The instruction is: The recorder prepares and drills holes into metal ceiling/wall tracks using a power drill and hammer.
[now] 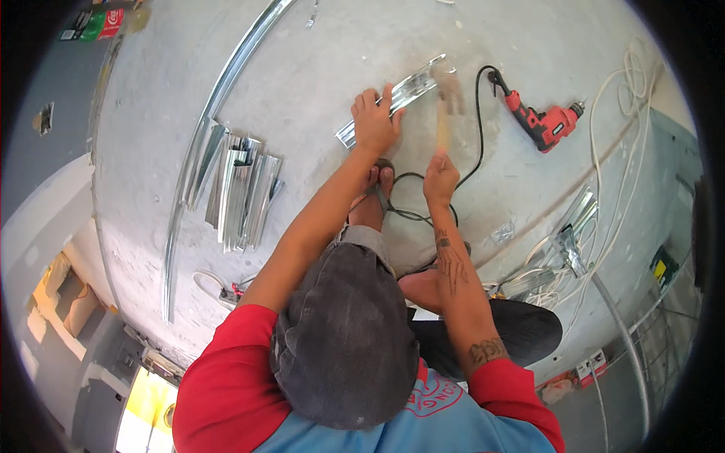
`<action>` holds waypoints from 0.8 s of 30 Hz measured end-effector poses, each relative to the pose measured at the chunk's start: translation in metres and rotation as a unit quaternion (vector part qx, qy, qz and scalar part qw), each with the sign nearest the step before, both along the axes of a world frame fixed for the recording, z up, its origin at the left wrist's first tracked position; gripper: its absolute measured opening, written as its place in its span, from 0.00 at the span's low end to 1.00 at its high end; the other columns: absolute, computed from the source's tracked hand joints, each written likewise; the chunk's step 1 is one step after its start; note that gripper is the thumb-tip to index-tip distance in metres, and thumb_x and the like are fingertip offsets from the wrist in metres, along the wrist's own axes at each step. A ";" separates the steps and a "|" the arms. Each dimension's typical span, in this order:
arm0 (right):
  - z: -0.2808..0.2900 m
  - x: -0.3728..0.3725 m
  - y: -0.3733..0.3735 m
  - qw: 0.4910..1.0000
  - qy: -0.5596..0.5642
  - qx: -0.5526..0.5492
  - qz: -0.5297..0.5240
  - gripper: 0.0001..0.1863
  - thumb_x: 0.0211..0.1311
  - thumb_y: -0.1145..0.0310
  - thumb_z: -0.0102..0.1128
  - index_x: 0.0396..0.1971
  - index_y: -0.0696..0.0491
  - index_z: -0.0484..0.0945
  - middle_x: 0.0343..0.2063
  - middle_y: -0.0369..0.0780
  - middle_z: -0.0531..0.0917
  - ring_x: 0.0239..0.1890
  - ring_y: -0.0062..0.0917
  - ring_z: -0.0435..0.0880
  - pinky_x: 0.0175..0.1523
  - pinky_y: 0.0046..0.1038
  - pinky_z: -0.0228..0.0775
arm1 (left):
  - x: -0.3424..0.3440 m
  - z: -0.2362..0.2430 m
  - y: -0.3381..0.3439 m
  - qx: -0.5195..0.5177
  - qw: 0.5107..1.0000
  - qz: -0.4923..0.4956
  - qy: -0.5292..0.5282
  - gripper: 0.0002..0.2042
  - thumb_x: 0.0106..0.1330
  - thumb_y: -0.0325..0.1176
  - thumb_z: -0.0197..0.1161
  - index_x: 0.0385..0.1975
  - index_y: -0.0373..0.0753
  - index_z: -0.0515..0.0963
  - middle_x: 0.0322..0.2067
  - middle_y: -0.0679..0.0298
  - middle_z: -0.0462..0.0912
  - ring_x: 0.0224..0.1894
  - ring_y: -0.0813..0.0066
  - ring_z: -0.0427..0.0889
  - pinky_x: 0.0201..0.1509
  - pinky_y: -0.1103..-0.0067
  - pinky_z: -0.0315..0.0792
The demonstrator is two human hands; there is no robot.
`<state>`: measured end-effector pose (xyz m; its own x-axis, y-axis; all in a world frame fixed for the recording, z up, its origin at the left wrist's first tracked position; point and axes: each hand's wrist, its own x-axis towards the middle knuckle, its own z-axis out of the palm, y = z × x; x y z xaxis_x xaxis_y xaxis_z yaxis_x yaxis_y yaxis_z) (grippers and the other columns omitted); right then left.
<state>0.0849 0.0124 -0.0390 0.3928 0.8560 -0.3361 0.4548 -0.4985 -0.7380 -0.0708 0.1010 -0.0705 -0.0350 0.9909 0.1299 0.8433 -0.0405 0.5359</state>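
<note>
A short shiny metal channel [411,90] lies slanted on the concrete floor. My left hand [375,124] holds it near its lower left end, the thumb on one side and the fingers over the other. In my right hand [440,181] is the light wooden handle of a hammer [443,124], gripped at its lower end. Motion smears the hammer's head, which is over the channel's upper right end; whether the two touch, I cannot tell. My bare foot [384,177] is just below the channel.
A red power drill [547,124] lies to the right, its black cord [479,136] looping past my foot. Several cut metal channels [240,192] are piled at left beside a long curved metal strip [226,83]. White cables [596,151] trail down the right side.
</note>
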 end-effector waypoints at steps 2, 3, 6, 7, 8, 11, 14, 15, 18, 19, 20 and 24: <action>0.002 0.001 0.003 0.998 -0.055 0.002 0.024 0.34 0.71 0.42 0.47 0.32 0.63 0.81 0.19 0.54 0.78 0.22 0.47 0.72 0.33 0.40 0.69 | -0.003 -0.003 -0.001 -0.008 1.000 0.005 -0.001 0.29 0.57 0.41 0.70 0.59 0.40 0.74 0.43 0.55 0.69 0.45 0.56 0.68 0.48 0.63 0.63; 0.005 0.006 0.005 0.995 -0.073 -0.056 0.041 0.34 0.71 0.42 0.47 0.31 0.63 0.81 0.20 0.54 0.78 0.22 0.47 0.73 0.33 0.40 0.69 | -0.004 -0.004 -0.002 -0.007 1.000 0.005 -0.001 0.29 0.57 0.41 0.70 0.59 0.40 0.74 0.43 0.55 0.69 0.45 0.56 0.68 0.48 0.63 0.63; 0.012 0.006 0.006 0.992 -0.065 -0.096 0.047 0.34 0.72 0.42 0.46 0.31 0.63 0.81 0.20 0.55 0.78 0.23 0.48 0.75 0.34 0.40 0.69 | -0.007 -0.007 -0.006 -0.006 1.000 0.007 0.006 0.29 0.57 0.42 0.70 0.59 0.40 0.74 0.42 0.56 0.69 0.45 0.56 0.68 0.49 0.63 0.63; 0.013 0.007 0.007 0.996 -0.043 -0.076 0.029 0.34 0.72 0.42 0.46 0.30 0.63 0.81 0.20 0.55 0.78 0.24 0.49 0.77 0.34 0.41 0.69 | -0.006 -0.006 -0.004 -0.003 1.000 0.006 0.011 0.29 0.57 0.42 0.70 0.59 0.40 0.74 0.42 0.56 0.69 0.45 0.56 0.68 0.48 0.63 0.63; 0.009 0.009 0.005 0.996 -0.044 -0.075 0.030 0.34 0.72 0.42 0.46 0.30 0.63 0.81 0.20 0.55 0.78 0.24 0.49 0.77 0.34 0.41 0.69 | -0.004 -0.005 -0.001 0.000 1.000 0.004 0.016 0.28 0.57 0.42 0.69 0.59 0.40 0.75 0.42 0.55 0.69 0.45 0.56 0.68 0.48 0.63 0.63; 0.006 0.013 0.005 0.998 -0.026 -0.039 0.040 0.34 0.71 0.42 0.47 0.30 0.64 0.80 0.20 0.55 0.78 0.23 0.47 0.76 0.34 0.41 0.69 | -0.004 -0.004 0.002 0.004 1.000 0.000 0.002 0.28 0.58 0.42 0.69 0.58 0.40 0.75 0.42 0.55 0.69 0.45 0.56 0.68 0.49 0.63 0.63; 0.010 0.014 0.026 0.985 -0.085 -0.117 0.095 0.34 0.71 0.42 0.48 0.29 0.64 0.80 0.19 0.54 0.77 0.21 0.43 0.73 0.33 0.39 0.68 | -0.007 -0.004 0.000 0.005 1.000 0.010 -0.001 0.28 0.58 0.42 0.69 0.58 0.40 0.74 0.42 0.55 0.69 0.45 0.56 0.68 0.49 0.63 0.63; 0.015 0.013 0.026 0.990 -0.064 -0.096 0.078 0.35 0.71 0.42 0.47 0.29 0.64 0.80 0.19 0.54 0.77 0.21 0.44 0.75 0.33 0.40 0.69 | -0.008 -0.005 -0.002 0.004 1.000 0.010 0.000 0.28 0.58 0.42 0.69 0.58 0.40 0.74 0.42 0.55 0.69 0.45 0.56 0.68 0.49 0.63 0.63; 0.008 0.019 0.016 0.998 -0.015 -0.050 0.041 0.35 0.71 0.42 0.47 0.28 0.64 0.80 0.19 0.55 0.78 0.22 0.46 0.77 0.33 0.41 0.69 | -0.006 -0.004 0.002 0.000 1.000 0.011 0.003 0.28 0.58 0.43 0.69 0.59 0.40 0.74 0.42 0.55 0.70 0.46 0.55 0.68 0.49 0.62 0.62; 0.007 0.022 0.010 0.999 0.013 -0.029 0.016 0.35 0.71 0.42 0.47 0.27 0.64 0.80 0.19 0.55 0.78 0.23 0.47 0.78 0.33 0.42 0.69 | -0.004 -0.003 0.002 -0.001 1.000 0.010 0.003 0.28 0.58 0.43 0.69 0.58 0.40 0.74 0.42 0.55 0.70 0.46 0.55 0.68 0.49 0.62 0.62; 0.005 0.027 0.011 0.999 0.012 -0.030 0.015 0.35 0.71 0.42 0.47 0.27 0.64 0.80 0.19 0.55 0.78 0.23 0.47 0.78 0.33 0.42 0.69 | -0.002 -0.002 0.001 -0.002 1.000 0.010 0.003 0.28 0.58 0.43 0.69 0.58 0.40 0.75 0.43 0.54 0.70 0.46 0.55 0.68 0.49 0.62 0.63; 0.017 0.026 0.027 0.987 -0.083 -0.090 0.104 0.36 0.70 0.40 0.48 0.28 0.64 0.80 0.20 0.55 0.78 0.24 0.48 0.79 0.34 0.42 0.70 | -0.006 -0.003 -0.003 -0.006 1.000 0.012 0.001 0.27 0.58 0.43 0.69 0.58 0.40 0.75 0.43 0.54 0.70 0.46 0.55 0.68 0.49 0.61 0.63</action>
<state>0.1113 0.0390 -0.0222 0.2775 0.8561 -0.4360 0.6686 -0.4979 -0.5523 -0.0771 0.0982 -0.0732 -0.0592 0.9912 0.1185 0.8445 -0.0136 0.5353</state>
